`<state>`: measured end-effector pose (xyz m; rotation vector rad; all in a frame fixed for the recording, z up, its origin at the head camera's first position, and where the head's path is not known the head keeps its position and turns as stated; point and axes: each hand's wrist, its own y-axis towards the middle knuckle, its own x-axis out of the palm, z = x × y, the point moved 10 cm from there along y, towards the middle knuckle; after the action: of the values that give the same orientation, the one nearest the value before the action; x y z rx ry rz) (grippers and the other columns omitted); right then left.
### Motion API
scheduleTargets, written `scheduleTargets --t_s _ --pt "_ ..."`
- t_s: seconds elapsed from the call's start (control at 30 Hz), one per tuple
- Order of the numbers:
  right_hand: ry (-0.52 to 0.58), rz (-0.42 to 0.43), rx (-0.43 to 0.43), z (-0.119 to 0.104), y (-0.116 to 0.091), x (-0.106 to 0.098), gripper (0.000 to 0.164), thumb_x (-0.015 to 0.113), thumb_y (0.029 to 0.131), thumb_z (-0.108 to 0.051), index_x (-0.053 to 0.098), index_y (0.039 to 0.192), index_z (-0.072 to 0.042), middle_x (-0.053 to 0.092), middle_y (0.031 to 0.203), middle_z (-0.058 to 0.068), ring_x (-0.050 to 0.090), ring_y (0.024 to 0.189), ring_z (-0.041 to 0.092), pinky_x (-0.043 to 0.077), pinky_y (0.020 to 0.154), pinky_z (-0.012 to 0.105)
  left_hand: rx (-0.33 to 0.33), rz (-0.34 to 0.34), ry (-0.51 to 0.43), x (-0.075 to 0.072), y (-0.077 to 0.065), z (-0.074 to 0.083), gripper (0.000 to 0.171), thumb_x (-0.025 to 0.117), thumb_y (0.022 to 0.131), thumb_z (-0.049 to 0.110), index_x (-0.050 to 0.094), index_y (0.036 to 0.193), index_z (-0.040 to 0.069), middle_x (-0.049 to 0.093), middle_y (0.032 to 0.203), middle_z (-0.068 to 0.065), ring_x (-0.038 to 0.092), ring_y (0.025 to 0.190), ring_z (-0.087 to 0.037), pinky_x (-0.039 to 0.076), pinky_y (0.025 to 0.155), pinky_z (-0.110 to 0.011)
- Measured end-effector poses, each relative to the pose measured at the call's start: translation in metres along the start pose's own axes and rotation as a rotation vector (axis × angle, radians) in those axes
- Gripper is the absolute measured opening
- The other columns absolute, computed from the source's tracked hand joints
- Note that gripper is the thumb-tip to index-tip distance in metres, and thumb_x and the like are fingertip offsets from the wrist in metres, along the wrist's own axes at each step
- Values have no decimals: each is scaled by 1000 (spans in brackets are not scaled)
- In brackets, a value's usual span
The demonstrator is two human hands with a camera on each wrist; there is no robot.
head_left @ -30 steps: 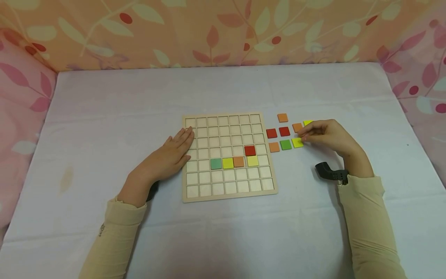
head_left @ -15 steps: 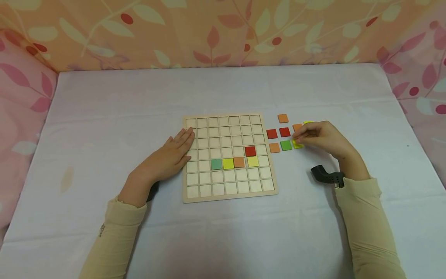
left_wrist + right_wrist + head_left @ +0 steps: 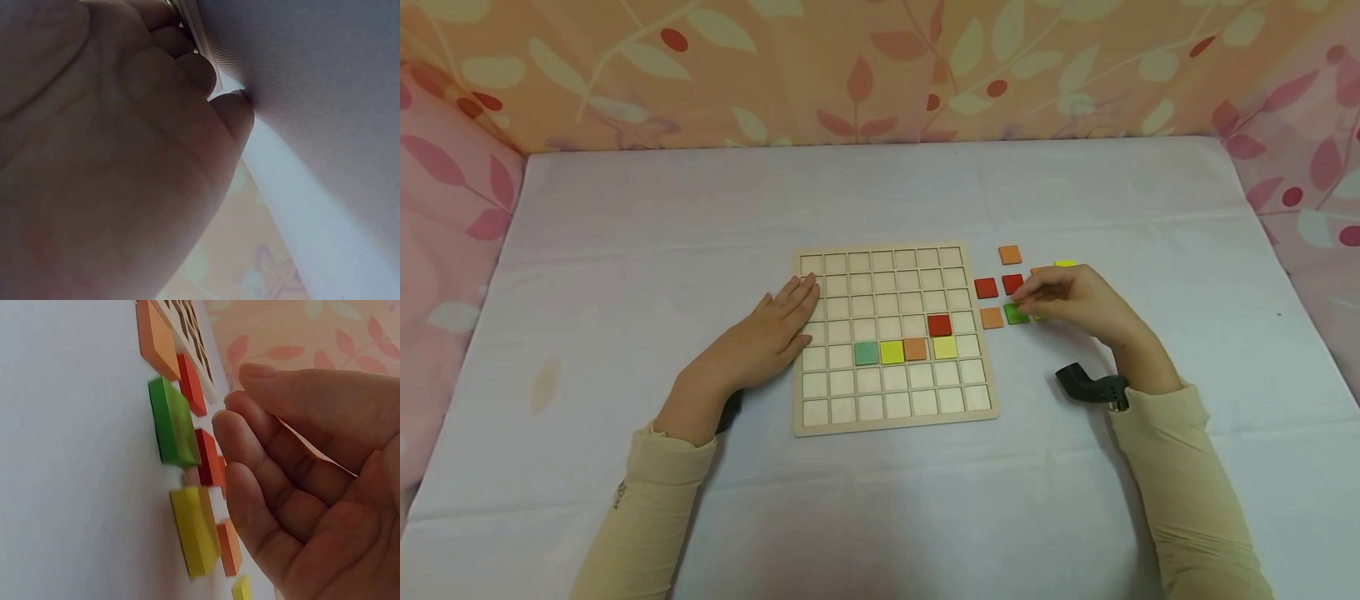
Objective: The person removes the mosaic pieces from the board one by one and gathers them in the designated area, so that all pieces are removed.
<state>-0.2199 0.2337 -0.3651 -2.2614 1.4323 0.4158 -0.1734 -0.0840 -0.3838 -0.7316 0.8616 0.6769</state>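
Observation:
My left hand lies across the left edge of a pale wooden grid board, its fingers extended over the frame. In the left wrist view the fingertips meet the board's edge. On the board sit a red tile, a teal tile, a yellow tile, an orange tile and a pale yellow tile. My right hand hovers above loose tiles, fingers loosely bent and thumb near the index finger; nothing shows between them. Nearest its fingertips is a green tile.
Right of the board lie several loose tiles: a red tile, an orange tile, another orange tile and a yellow tile under the right hand. A white cloth covers the table; floral fabric walls it behind.
My right hand has slid left and slightly toward me, from over the yellow tile to over the green and red tiles. The left hand and board stay put.

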Motion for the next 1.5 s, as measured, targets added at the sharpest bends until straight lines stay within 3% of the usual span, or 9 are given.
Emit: scheduleTargets --t_s 0.57,0.73,0.9,1.13,1.5 --pt "-47 -57 -187 -31 9 38 12 72 82 -2 72 94 -4 68 91 8 55 88 13 45 73 20 -6 10 6 -2 0 -1 64 42 101 18 6 151 2 -2 158 -10 -5 144 -24 8 113 -51" --pt "-117 -73 -222 -37 11 49 13 73 81 -1 71 93 -3 69 90 5 59 82 12 48 71 19 -1 13 2 -1 0 0 64 43 101 18 6 151 2 -2 158 -10 -5 144 -24 8 113 -51" --pt "-166 -91 -230 -42 15 57 13 73 81 -2 72 92 -7 68 89 0 61 77 11 48 68 20 -7 11 4 -1 0 1 64 43 101 18 6 151 2 -2 158 -9 -5 144 -23 8 113 -50" --pt "-149 -140 -250 -48 23 69 14 73 81 -3 71 94 -5 68 92 3 61 83 15 50 74 22 -9 10 4 -1 0 1 63 43 101 18 7 150 2 -2 158 -10 -5 144 -24 8 113 -50" --pt "-197 -148 -214 -48 27 81 19 76 77 -1 72 94 -4 62 88 2 54 80 17 45 69 24 -7 11 6 -1 -1 2 63 43 100 17 8 150 1 -1 158 -11 -4 144 -25 8 113 -52"
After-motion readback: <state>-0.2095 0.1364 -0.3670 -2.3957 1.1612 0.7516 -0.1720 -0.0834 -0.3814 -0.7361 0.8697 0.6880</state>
